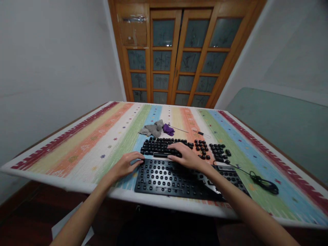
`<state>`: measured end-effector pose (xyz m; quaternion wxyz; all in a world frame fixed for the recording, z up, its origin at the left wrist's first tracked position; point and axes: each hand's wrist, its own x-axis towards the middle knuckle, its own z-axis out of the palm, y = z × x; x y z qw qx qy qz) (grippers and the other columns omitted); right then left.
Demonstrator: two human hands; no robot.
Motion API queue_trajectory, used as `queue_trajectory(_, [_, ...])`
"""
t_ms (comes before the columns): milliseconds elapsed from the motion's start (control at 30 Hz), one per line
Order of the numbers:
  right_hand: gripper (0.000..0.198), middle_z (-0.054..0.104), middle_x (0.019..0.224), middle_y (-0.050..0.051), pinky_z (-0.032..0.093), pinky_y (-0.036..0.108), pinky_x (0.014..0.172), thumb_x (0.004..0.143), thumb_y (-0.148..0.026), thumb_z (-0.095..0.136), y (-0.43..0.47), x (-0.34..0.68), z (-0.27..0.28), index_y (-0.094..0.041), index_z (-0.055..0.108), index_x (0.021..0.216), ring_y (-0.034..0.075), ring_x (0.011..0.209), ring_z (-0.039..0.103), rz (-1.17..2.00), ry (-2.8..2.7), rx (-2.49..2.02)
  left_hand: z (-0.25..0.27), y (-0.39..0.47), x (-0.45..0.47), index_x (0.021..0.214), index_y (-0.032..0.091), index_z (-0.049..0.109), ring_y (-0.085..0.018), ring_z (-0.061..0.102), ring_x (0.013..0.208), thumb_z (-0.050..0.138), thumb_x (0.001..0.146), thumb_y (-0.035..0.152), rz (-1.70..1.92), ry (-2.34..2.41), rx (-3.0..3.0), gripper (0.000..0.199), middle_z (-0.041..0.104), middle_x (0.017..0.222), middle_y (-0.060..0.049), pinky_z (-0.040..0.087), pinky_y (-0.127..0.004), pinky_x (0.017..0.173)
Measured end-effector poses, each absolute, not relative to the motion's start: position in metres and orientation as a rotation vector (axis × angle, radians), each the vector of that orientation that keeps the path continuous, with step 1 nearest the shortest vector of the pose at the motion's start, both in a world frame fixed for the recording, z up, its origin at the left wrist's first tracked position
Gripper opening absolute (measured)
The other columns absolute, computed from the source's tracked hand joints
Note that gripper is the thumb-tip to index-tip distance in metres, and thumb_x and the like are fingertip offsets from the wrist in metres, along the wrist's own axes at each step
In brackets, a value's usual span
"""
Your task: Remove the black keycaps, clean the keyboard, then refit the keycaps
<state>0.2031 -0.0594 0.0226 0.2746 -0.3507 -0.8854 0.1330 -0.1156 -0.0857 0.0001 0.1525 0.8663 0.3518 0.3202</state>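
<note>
A black keyboard base (164, 174) with its keycaps off lies near the table's front edge, showing rows of bare key stems. My left hand (126, 165) is at its upper left corner, thumb and fingers closed on the edge there. Just behind the base, loose black keycaps (156, 145) are laid out in rows, with a long spacebar (161, 155) in front of them. Over the right part of these rows reaches my right hand (186, 155), thumb and fingers apart, fingertips at the caps. Its forearm crosses the base and hides part of the right side.
Behind the keycaps lie a grey cloth (153, 129), a purple cloth (168, 130), a thin rod (180, 129) and a small dark-handled tool (200, 133). More keycaps (217, 150) sit to the right. A coiled black cable (263, 182) rests on the striped tablecloth (84, 147).
</note>
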Motion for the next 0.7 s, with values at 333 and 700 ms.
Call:
queue_trajectory(333, [0.018, 0.073, 0.104, 0.010, 0.047, 0.035, 0.089, 0.091, -0.022, 0.061, 0.034, 0.126, 0.005, -0.015, 0.071, 0.105, 0.023, 0.099, 0.064, 0.208, -2.427, -1.116, -0.005, -0.088, -0.116, 0.099, 0.019, 0.068, -0.017, 0.067, 0.092, 0.057, 0.092, 0.022, 0.974, 1.066, 2.392, 0.013, 0.072, 0.098, -0.005, 0.055, -0.034, 0.087])
queue_trajectory(700, [0.019, 0.073, 0.105, 0.010, 0.044, 0.033, 0.090, 0.091, -0.019, 0.061, 0.070, 0.108, -0.002, -0.015, 0.074, 0.105, 0.023, 0.100, 0.062, 0.160, -2.512, -1.158, -0.003, -0.089, -0.112, 0.100, 0.019, 0.066, -0.016, 0.066, 0.095, 0.053, 0.093, 0.016, 0.909, 1.035, 2.461, 0.015, 0.071, 0.099, -0.004, 0.054, -0.032, 0.088])
